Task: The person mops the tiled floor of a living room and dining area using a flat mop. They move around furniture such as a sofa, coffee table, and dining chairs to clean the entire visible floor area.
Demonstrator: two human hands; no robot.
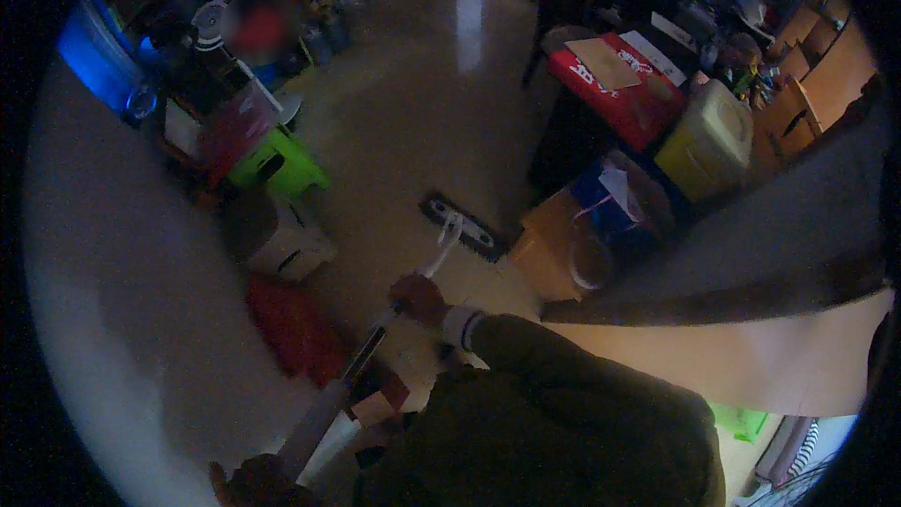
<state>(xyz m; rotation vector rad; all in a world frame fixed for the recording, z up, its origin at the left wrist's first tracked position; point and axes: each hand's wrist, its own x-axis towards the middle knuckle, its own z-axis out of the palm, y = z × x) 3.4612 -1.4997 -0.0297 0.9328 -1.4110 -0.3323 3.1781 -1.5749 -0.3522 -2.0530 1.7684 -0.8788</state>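
Note:
A flat mop with a pale plate and dark fringed edge (461, 227) lies on the tiled floor, tilted across the middle of the view. Its long handle (366, 352) runs down to the lower left. My right hand (419, 298), at the end of a dark sleeve with a pale cuff, is closed around the shaft a little below the mop head. Dim at the bottom left edge, my left hand (257, 482) grips the handle's upper end, with one digit sticking out. Part of that hand is cut off by the picture's rim.
On the left are a green plastic stool (278, 163), a cardboard box (292, 246) and red cloth or a bag (295, 331) by the wall. At right stand an open cardboard box (545, 253), a lidded yellowish container (707, 141) and a cluttered table with a red box (598, 88).

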